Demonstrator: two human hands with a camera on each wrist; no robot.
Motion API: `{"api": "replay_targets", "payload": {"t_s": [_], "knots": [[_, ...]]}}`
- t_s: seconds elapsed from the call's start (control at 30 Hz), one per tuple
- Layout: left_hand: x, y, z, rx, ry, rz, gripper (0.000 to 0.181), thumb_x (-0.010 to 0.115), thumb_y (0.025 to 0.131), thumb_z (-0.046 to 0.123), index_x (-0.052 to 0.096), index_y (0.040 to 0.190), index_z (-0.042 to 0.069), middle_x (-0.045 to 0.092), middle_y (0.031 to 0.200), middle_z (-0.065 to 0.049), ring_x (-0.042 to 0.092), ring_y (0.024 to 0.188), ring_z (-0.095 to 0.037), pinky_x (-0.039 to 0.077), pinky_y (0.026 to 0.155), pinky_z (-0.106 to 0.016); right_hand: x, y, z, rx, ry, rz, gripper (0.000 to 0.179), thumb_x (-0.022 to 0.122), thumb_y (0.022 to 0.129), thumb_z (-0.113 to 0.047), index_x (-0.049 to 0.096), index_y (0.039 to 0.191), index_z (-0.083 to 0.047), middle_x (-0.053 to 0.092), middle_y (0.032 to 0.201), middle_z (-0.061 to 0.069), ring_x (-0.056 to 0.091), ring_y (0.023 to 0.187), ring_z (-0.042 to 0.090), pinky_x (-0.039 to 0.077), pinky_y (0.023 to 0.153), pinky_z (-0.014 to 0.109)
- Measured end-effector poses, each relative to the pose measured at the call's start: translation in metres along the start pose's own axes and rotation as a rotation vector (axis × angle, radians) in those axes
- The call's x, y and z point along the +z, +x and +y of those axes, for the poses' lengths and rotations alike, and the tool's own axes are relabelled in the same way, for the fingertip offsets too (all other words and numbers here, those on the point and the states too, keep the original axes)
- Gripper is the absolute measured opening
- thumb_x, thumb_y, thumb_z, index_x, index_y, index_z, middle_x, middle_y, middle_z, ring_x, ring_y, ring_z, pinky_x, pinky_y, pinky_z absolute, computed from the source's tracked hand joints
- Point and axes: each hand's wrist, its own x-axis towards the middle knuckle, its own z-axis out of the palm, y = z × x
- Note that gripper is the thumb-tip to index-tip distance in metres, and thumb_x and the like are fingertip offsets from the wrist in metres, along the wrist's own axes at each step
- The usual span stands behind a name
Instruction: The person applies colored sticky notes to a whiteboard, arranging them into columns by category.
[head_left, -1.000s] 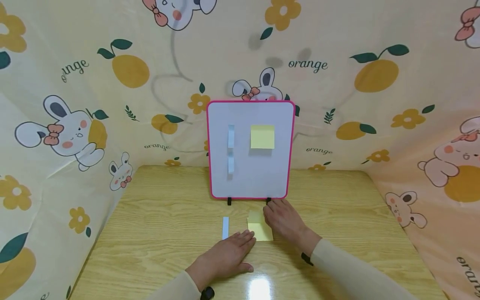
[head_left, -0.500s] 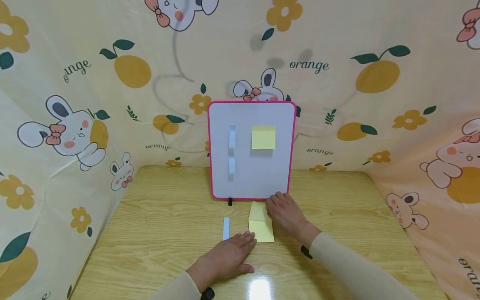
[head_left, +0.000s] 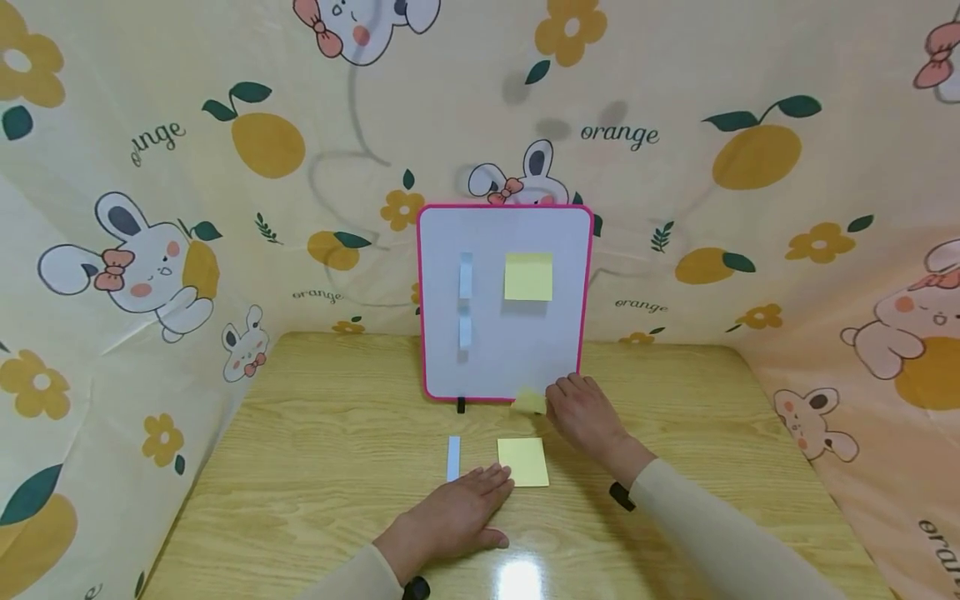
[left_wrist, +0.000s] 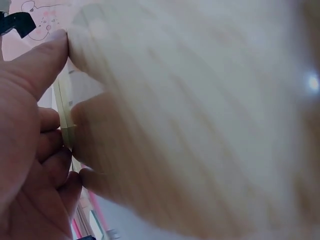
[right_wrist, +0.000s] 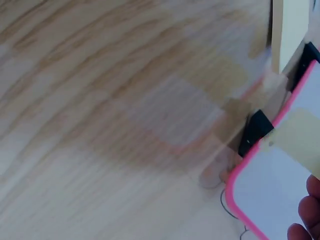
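My left hand (head_left: 457,512) lies flat on the table, fingertips at the near left corner of a yellow sticky note pad (head_left: 525,463). In the left wrist view, the fingers of that hand (left_wrist: 30,135) extend over the tabletop. A single yellow sticky note (head_left: 529,402) is pinched by its right side in my right hand (head_left: 588,415), in front of the whiteboard's lower edge. The right wrist view has the held note (right_wrist: 299,139) overlapping the pink-rimmed whiteboard (right_wrist: 272,182), with only some fingertips (right_wrist: 309,207) showing.
The whiteboard (head_left: 487,367) stands upright on small black feet (head_left: 461,406) at the back. It bears another yellow sticky note (head_left: 528,277) and two light blue strips (head_left: 466,277). A blue strip (head_left: 453,458) lies left of the pad. Patterned cloth (head_left: 450,100) walls in the table.
My right hand has lifted the top sticky note off the pad and carried it up and slightly right to the whiteboard's lower edge. My left hand has stayed in place.
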Motion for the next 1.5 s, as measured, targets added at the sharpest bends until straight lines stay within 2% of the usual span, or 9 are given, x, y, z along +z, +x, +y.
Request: {"api": "replay_targets", "payload": {"t_s": [0.13,0.27,0.53,0.77,0.93,1.2,1.5], "knots": [[-0.001,-0.001,-0.002,0.003,-0.018,-0.005,0.078,0.053,0.105,0.059,0.042,0.162,0.007,0.037,0.170,-0.009,0.033,0.159,-0.022,0.031,0.130,-0.033,-0.008,0.003,0.002,-0.005,0.056,0.028,0.015,0.074,0.093,-0.008,0.060,0.087,-0.010,0.060,0.081,0.002,0.052,0.078,0.023,0.042,0.066,0.031],[-0.003,-0.002,-0.003,0.005,-0.041,-0.004,0.077,0.054,0.105,0.058,0.042,0.161,0.006,0.037,0.170,-0.010,0.034,0.159,-0.023,0.031,0.130,-0.034,-0.018,0.013,0.003,-0.017,0.069,0.114,0.015,0.076,0.092,-0.008,0.062,0.088,-0.009,0.062,0.083,0.004,0.055,0.080,0.024,0.043,0.066,0.032],[-0.002,0.000,-0.004,-0.001,-0.058,-0.004,0.077,0.054,0.106,0.057,0.041,0.162,0.006,0.036,0.171,-0.009,0.032,0.159,-0.023,0.030,0.131,-0.034,-0.037,0.050,0.007,-0.108,-0.024,0.393,0.009,0.062,0.097,-0.003,0.058,0.089,-0.003,0.064,0.089,0.010,0.062,0.086,0.031,0.050,0.068,0.039],[-0.001,0.001,-0.006,0.007,-0.068,0.005,0.077,0.054,0.106,0.057,0.041,0.162,0.005,0.037,0.170,-0.010,0.033,0.159,-0.024,0.029,0.131,-0.034,-0.038,0.077,0.017,-0.176,-0.103,0.540,0.015,0.054,0.102,0.001,0.060,0.089,0.002,0.064,0.086,0.014,0.064,0.083,0.034,0.055,0.069,0.043],[0.001,0.000,-0.007,0.009,-0.075,0.010,0.077,0.054,0.106,0.057,0.041,0.162,0.005,0.037,0.170,-0.011,0.033,0.159,-0.024,0.029,0.131,-0.035,-0.036,0.087,0.024,-0.206,-0.132,0.575,0.015,0.055,0.103,0.001,0.063,0.091,0.003,0.065,0.087,0.014,0.064,0.083,0.033,0.058,0.070,0.044],[0.000,-0.001,-0.006,0.017,-0.076,0.027,0.077,0.056,0.105,0.056,0.042,0.161,0.005,0.038,0.169,-0.012,0.035,0.158,-0.025,0.031,0.130,-0.036,-0.037,0.093,0.032,-0.231,-0.153,0.578,0.016,0.054,0.103,0.002,0.063,0.090,0.003,0.066,0.088,0.015,0.063,0.082,0.034,0.059,0.072,0.045],[0.002,-0.002,-0.002,0.003,-0.103,0.018,0.077,0.057,0.105,0.055,0.042,0.162,0.006,0.037,0.170,-0.010,0.033,0.159,-0.024,0.030,0.131,-0.036,-0.035,0.092,0.034,-0.206,-0.178,0.551,0.017,0.056,0.102,0.002,0.061,0.085,0.002,0.066,0.086,0.014,0.064,0.082,0.033,0.059,0.073,0.043]]}}
